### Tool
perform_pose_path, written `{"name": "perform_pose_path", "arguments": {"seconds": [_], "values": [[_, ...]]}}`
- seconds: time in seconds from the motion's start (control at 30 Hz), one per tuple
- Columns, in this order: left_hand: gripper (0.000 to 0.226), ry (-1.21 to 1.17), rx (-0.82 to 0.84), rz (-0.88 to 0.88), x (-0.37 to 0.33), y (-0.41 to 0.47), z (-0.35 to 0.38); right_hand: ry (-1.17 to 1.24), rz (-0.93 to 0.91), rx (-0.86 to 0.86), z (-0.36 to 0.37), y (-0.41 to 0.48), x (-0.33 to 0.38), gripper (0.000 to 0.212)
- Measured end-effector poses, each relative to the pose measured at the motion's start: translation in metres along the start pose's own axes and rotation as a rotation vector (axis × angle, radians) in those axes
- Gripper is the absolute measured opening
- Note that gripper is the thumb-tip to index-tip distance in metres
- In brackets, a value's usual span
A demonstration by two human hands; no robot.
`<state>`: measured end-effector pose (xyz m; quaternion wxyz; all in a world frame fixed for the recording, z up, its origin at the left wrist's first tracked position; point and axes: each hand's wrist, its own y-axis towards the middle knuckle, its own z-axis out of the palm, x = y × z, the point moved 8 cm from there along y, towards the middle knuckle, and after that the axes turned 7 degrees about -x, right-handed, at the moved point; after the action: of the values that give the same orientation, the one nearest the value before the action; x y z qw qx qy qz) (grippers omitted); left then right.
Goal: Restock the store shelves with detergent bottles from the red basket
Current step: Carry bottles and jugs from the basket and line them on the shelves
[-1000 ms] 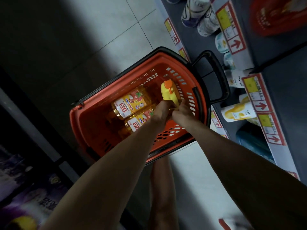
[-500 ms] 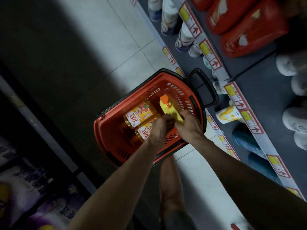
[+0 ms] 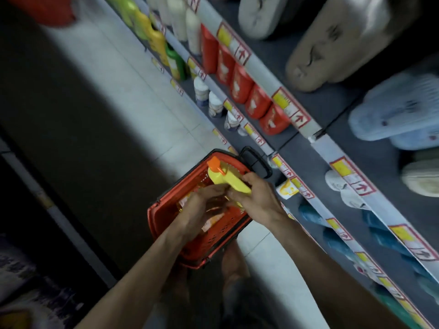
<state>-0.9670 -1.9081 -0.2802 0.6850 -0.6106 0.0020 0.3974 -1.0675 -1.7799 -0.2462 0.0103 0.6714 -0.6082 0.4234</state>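
Note:
A red basket [image 3: 209, 248] with a black handle stands on the pale floor beside the shelves. Above it I hold a yellow detergent bottle [image 3: 225, 180] with an orange cap, tilted with the cap pointing away from me. My right hand [image 3: 257, 200] grips the bottle's lower body, and my left hand [image 3: 202, 207] holds it from underneath. Amber bottles with red-and-white labels [image 3: 211, 218] lie in the basket, mostly hidden behind my hands.
Shelving [image 3: 316, 143] with price tags runs along the right, holding red pouches [image 3: 251, 96], white bottles, yellow and green bottles [image 3: 156, 41] farther off, and slippers on higher levels. A dark rack [image 3: 47, 210] lines the left. My leg shows below the basket.
Both hands have lifted the yellow bottle up out of the basket. My view has swung upward, bringing more of the shelves into sight.

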Motion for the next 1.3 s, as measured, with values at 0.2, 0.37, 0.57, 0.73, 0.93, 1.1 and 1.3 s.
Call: {"name": "perform_pose_path", "arguments": {"seconds": [0.2, 0.37, 0.57, 0.73, 0.93, 1.1, 1.3], "values": [[0.045, 0.03, -0.101, 0.236, -0.083, -0.079, -0.025, 0.056, -0.105, -0.05, -0.069, -0.05, 0.08, 0.045], [0.064, 0.2, 0.02, 0.421, -0.144, -0.134, -0.021, 0.02, -0.264, -0.135, -0.13, -0.097, 0.155, 0.043], [0.062, 0.464, 0.179, 0.678, -0.207, -0.194, 0.003, -0.025, -0.392, -0.253, -0.199, -0.156, 0.226, 0.033], [0.06, 0.565, 0.332, 0.766, -0.238, -0.244, 0.033, 0.005, -0.45, -0.303, -0.245, -0.203, 0.266, 0.038], [0.066, 0.496, 0.477, 0.847, -0.263, -0.286, 0.074, 0.189, -0.472, -0.468, -0.303, -0.257, 0.291, 0.035], [0.062, 0.372, 0.515, 0.908, -0.27, -0.314, 0.114, 0.465, -0.464, -0.637, -0.338, -0.297, 0.277, 0.022], [0.086, 0.294, 0.612, 0.837, -0.248, -0.343, 0.165, 0.639, -0.43, -0.852, -0.348, -0.343, 0.222, 0.051]]}}
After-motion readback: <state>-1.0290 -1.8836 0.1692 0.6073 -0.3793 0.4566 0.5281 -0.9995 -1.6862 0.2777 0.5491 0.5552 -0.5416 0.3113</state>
